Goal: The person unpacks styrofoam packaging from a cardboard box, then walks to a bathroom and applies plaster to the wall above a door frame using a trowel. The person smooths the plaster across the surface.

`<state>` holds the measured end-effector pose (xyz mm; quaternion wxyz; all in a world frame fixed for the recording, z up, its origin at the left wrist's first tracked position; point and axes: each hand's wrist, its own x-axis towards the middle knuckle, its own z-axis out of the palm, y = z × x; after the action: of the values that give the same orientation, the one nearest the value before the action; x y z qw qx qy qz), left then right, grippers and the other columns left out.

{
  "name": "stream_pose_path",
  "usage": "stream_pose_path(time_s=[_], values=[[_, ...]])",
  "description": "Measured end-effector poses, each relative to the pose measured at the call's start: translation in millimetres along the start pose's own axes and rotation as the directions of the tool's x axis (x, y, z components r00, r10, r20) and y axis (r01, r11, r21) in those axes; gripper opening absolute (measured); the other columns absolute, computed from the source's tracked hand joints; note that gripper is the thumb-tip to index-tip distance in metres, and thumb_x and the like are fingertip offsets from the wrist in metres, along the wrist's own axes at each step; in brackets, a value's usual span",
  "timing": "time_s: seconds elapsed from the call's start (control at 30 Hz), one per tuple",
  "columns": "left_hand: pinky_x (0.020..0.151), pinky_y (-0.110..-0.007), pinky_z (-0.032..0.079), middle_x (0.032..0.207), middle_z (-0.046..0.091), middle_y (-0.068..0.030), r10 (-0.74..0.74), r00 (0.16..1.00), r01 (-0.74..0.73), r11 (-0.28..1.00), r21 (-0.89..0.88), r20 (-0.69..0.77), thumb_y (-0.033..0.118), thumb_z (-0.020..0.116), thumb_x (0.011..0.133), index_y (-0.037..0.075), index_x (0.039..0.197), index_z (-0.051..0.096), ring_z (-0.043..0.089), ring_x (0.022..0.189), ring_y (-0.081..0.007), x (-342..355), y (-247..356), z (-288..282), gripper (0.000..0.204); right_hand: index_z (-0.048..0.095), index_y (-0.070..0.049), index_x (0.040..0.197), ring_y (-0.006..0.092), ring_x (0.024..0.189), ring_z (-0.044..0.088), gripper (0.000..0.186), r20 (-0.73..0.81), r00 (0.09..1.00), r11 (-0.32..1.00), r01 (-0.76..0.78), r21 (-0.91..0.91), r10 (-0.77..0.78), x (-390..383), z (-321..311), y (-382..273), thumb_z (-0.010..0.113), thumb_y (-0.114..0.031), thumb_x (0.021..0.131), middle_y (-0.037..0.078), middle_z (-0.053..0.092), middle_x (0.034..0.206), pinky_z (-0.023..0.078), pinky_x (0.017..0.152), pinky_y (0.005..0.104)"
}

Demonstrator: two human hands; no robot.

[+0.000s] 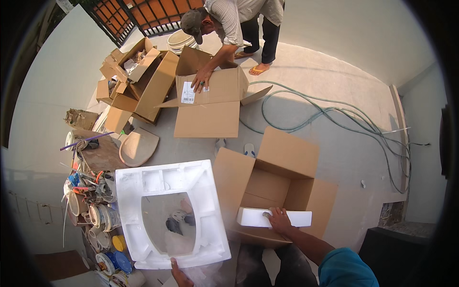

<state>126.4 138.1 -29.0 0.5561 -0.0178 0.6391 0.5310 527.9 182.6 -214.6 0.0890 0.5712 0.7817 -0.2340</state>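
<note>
Foam frame sits just beyond the fingers of the left hand, which clasp its near edge, thumb uppermost, presumably supporting it; the right hand has fingers gripping a white foam block across the open carton beneath them, seemingly steadying it.

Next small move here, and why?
Probably set the squarish white foam frame down at the left. The left hand seems to hold it only by its lower edge, while the right hand alone grips the white rectangular block at the nearer open brown cardboard box. That would free both hands.
</note>
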Motion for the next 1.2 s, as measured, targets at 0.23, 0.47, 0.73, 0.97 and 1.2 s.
stream_pose_path(time_s=[0.23, 0.47, 0.73, 0.97, 1.2], values=[[0.096, -0.039, 0.05, 0.126, 0.058, -0.0191, 0.059, 0.994, -0.052, 0.996, -0.078, 0.092, 0.03, 0.042, 0.101, -0.006, 0.133, 0.047, 0.059, 0.112, -0.0296, -19.4, -10.2, -0.6, 0.049, 0.059, -0.012, 0.127, 0.03, 0.123, 0.043, 0.069, -0.003, 0.997, 0.992, -0.078, -0.098, 0.078, -30.4, -21.3, 11.0, 0.074, -0.05, 0.072, 0.012, 0.046, 0.131, 0.033, 0.1, 0.054], [0.098, -0.04, 0.05, 0.126, 0.059, -0.0198, 0.015, 0.984, -0.001, 0.997, 0.079, -0.178, 0.034, 0.041, 0.102, -0.01, 0.131, 0.049, 0.059, 0.112, -0.0317, -32.5, -12.8, -21.3, 0.053, 0.042, -0.024, 0.144, 0.0296, 0.127, 0.043, 0.08, 0.009, 0.989, 0.989, -0.15, 0.001, 0.15, -15.3, -20.8, -4.5, 0.076, -0.045, 0.074, 0.012, 0.046, 0.129, 0.033, 0.104, 0.0515], [0.103, -0.045, 0.042, 0.132, 0.053, -0.0178, 0.143, 0.989, -0.143, 0.99, 0.009, -0.043, 0.048, 0.061, 0.091, -0.001, 0.139, 0.041, 0.053, 0.12, -0.0327, -43.3, -1.5, -35.0, 0.072, 0.046, -0.027, 0.141, 0.028, 0.123, 0.044, 0.082, -0.154, 0.979, 0.99, -0.122, 0.074, 0.132, -30.2, -52.6, -34.3, 0.08, -0.041, 0.068, 0.01, 0.047, 0.128, 0.034, 0.102, 0.0506], [0.102, -0.045, 0.043, 0.133, 0.053, -0.019, 0.072, 0.991, -0.074, 0.997, -0.009, -0.115, 0.051, 0.062, 0.09, -0.003, 0.137, 0.043, 0.054, 0.118, -0.033, -44.3, 20.9, -37.9, 0.074, 0.054, -0.019, 0.13, 0.0296, 0.118, 0.045, 0.076, -0.261, 0.937, 0.973, -0.224, 0.059, 0.231, -32.4, -100.6, -52.1, 0.082, -0.035, 0.061, 0.01, 0.048, 0.126, 0.034, 0.094, 0.049], [0.101, -0.041, 0.043, 0.133, 0.052, -0.0182, 0.082, 0.97, -0.064, 0.994, 0.084, -0.227, 0.052, 0.068, 0.085, -0.003, 0.139, 0.042, 0.053, 0.12, -0.0299, -33.9, 23.1, -40.6, 0.081, 0.048, -0.013, 0.127, 0.0327, 0.114, 0.049, 0.074, -0.443, 0.825, 0.932, -0.262, 0.251, 0.352, -72.3, -207.0, -21.6, 0.074, -0.02, 0.059, 0.01, 0.05, 0.119, 0.036, 0.093, 0.0479]])
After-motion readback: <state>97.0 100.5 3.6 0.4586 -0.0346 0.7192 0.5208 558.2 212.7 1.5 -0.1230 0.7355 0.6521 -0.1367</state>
